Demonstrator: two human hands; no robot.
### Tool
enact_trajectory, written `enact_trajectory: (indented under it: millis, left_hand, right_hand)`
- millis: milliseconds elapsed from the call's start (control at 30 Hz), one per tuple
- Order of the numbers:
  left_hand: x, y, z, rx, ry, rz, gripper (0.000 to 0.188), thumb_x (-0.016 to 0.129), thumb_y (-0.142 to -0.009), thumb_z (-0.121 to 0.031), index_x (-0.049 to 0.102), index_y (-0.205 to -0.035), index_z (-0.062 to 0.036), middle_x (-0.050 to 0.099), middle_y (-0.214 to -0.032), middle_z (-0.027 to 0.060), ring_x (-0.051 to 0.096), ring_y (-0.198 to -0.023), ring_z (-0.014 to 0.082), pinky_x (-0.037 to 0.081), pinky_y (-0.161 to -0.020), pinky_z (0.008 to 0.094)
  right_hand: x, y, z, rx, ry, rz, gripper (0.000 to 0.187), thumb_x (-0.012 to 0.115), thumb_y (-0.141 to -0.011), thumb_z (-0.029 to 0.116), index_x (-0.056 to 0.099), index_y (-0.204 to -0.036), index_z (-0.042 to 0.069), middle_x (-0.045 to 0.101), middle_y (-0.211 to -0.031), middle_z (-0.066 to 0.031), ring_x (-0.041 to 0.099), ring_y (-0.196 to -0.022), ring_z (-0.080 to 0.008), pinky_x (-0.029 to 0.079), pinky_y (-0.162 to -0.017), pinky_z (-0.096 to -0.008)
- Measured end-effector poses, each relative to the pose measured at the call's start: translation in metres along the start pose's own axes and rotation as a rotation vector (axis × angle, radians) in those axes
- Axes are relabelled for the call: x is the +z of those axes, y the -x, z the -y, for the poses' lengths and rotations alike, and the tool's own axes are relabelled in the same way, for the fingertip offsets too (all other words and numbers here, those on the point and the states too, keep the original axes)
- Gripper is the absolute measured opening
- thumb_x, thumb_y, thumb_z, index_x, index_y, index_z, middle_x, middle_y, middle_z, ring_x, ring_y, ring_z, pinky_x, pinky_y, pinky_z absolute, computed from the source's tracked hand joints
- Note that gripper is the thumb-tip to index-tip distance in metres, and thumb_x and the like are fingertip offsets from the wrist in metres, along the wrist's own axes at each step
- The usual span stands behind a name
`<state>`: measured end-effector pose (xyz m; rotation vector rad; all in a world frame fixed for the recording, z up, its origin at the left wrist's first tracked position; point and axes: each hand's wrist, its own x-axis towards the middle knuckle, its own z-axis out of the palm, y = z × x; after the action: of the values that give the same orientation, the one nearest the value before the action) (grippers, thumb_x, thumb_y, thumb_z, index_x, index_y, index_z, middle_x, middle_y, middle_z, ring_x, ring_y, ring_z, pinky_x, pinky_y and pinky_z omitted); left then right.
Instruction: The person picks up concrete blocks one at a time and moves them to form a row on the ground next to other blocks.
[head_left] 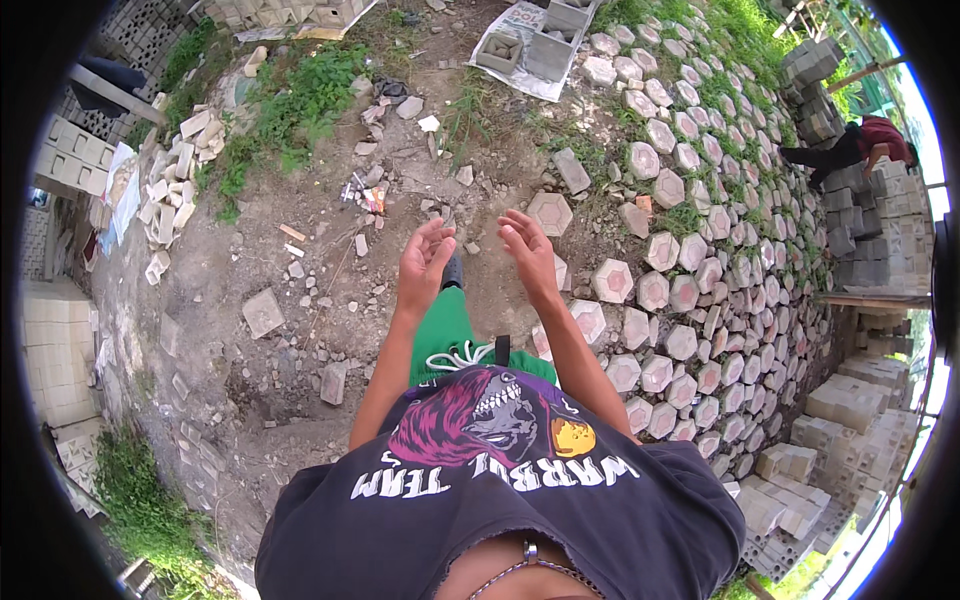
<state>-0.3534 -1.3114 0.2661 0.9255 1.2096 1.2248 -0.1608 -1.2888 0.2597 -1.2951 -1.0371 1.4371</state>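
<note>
Both of my hands are held out in front of my body above bare dirt, apart from each other. My left hand [427,258] has its fingers stretched forward, slightly curved, with nothing in it. Facing it across a gap, my right hand [528,255] is also empty, its fingers extended and a little bent. Just beyond the right hand's fingertips lies a hexagonal paving block [550,214] on the ground. One shoe [453,268] shows between the hands, below my green shorts [442,325].
Many hexagonal pavers [655,290] cover the ground on the right. Concrete blocks [548,50] rest on a sheet ahead. Rubble [175,190] lies left, beside weeds [300,100]. Stacked blocks [860,400] line the right side, where another person [860,150] bends over.
</note>
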Motion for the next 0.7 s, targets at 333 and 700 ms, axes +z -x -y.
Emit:
enact_trajectory:
  millis: [333, 700]
  left_hand:
    - [0.017, -0.226, -0.041, -0.045, -0.078, 0.319, 0.045, 0.063, -0.092, -0.02, 0.048, -0.13, -0.0012, 0.061, -0.118, 0.0126, 0.06, -0.105, 0.0176, 0.048, -0.092, 0.0311]
    - [0.108, -0.439, -0.019, -0.154, -0.099, 0.437, 0.043, 0.061, -0.093, -0.012, 0.046, -0.13, 0.001, 0.061, -0.118, 0.0137, 0.059, -0.106, 0.0171, 0.048, -0.093, 0.0306]
  right_hand:
    - [-0.007, -0.159, 0.054, 0.059, -0.121, -0.302, 0.045, 0.061, -0.094, 0.024, 0.05, -0.133, 0.004, 0.059, -0.126, -0.0114, 0.056, -0.115, -0.0192, 0.045, -0.096, -0.0334]
    - [-0.09, -0.348, 0.063, 0.139, -0.184, -0.487, 0.043, 0.059, -0.094, 0.025, 0.051, -0.132, 0.005, 0.06, -0.125, -0.0091, 0.06, -0.108, -0.0182, 0.048, -0.091, -0.0347]
